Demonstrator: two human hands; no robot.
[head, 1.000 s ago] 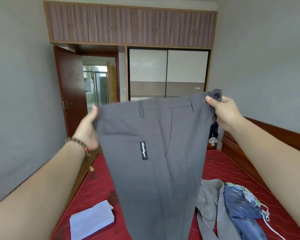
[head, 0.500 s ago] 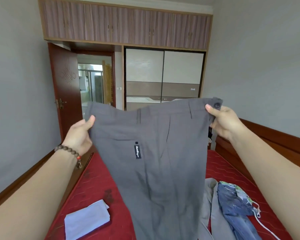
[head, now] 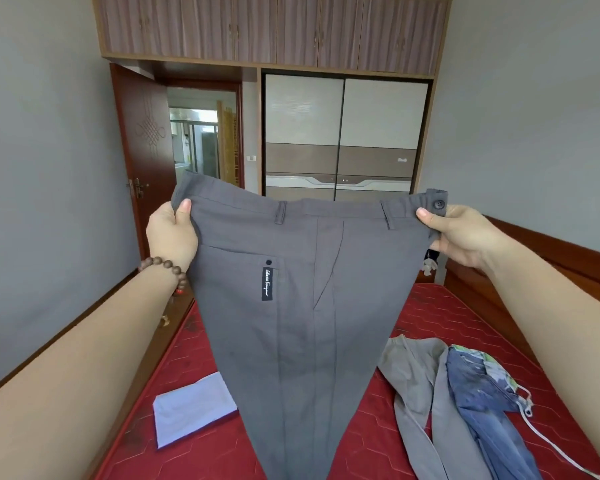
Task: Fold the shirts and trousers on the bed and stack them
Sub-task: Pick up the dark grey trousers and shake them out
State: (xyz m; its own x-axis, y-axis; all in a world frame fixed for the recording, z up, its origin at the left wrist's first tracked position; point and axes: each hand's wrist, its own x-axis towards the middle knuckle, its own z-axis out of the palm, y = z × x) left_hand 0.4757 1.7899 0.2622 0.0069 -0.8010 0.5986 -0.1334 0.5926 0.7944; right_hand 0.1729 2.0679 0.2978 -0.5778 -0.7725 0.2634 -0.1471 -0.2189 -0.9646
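Above the red bed (head: 440, 327), a pair of grey trousers (head: 302, 306) is held up in the air by the waistband, stretched wide between two hands. One end of the waistband is pinched by the left hand (head: 172, 233), with the thumb laid over the front of the cloth and the fingers hidden behind it; a wooden bead bracelet (head: 167, 268) is worn on that wrist. The buttoned end of the waistband is gripped by the right hand (head: 461, 233), thumb in front and fingers curled behind, just beside the dark button (head: 439, 204). A black label (head: 267, 284) with white script is seen below a small pocket button. The legs hang down together and narrow toward the near edge of the bed.

On the bed, near its left edge, a folded pale blue shirt (head: 191, 407) is laid flat. Toward the right edge, khaki trousers (head: 420, 393) are spread loosely, with blue jeans (head: 482, 393) lying partly over them and a patterned garment with a white drawstring (head: 527, 410) beside those. Beyond the bed, a sliding-door wardrobe (head: 343, 133) and an open dark red door (head: 146, 150) are visible.
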